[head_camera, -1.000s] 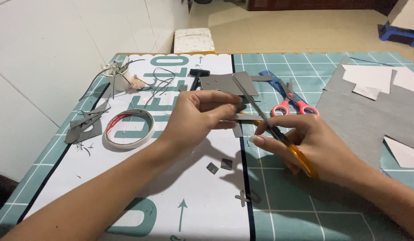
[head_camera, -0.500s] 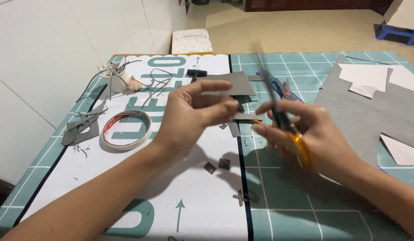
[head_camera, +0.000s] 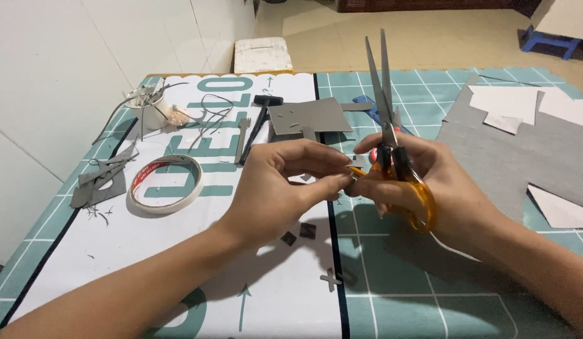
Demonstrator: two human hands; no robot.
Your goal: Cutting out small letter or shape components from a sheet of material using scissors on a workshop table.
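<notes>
Left hand (head_camera: 275, 188): thumb and fingers pinched on a tiny grey scrap (head_camera: 349, 179), mostly hidden.
Right hand (head_camera: 429, 182): closed through the orange handles of the scissors (head_camera: 392, 135); blades nearly shut, pointing up and away, pivot just beside the pinch.
Below the pinch: two small dark offcuts (head_camera: 301, 233) and a grey cross-shaped piece (head_camera: 331, 279) on the cutting mat (head_camera: 429, 301).
Beyond the hands: grey card (head_camera: 307, 116).
Well left of the hands: tape roll (head_camera: 166, 184), white cup (head_camera: 154, 113).
Right of the hands: grey sheet (head_camera: 523, 157).
</notes>
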